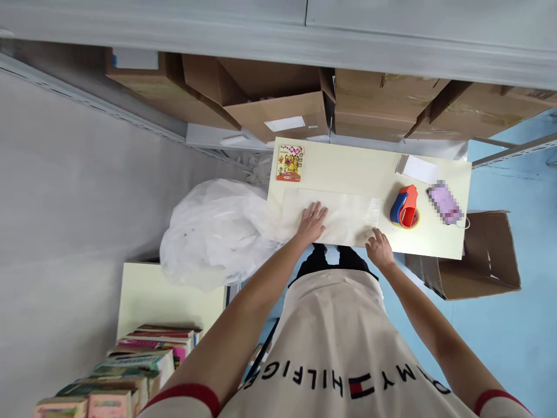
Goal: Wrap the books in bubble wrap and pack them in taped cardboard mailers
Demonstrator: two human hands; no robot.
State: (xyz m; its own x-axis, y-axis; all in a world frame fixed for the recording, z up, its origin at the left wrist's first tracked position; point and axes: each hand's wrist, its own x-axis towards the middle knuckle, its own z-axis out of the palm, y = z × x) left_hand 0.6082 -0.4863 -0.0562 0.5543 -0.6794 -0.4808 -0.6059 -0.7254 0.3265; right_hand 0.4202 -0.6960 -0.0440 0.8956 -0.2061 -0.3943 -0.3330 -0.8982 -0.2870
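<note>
A translucent plastic bag [348, 206] lies flat on the cream table [348, 159], along its near edge. My left hand [312, 222] rests on the bag, palm down with its fingers spread. At the bag's right end is my right hand [380, 249], its fingers curled and pinching the near corner. A small picture book [289, 163] with a colourful cover sits at the table's far left corner. To the right of the bag stands a red and blue tape dispenser [405, 206].
A purple phone [444, 202] and a white box [420, 169] lie on the table's right side. Cardboard boxes [369, 101] fill the shelf behind. A large white plastic sack [213, 232] bulges at left; an open carton [478, 249] stands right. Stacked books [143, 366] are lower left.
</note>
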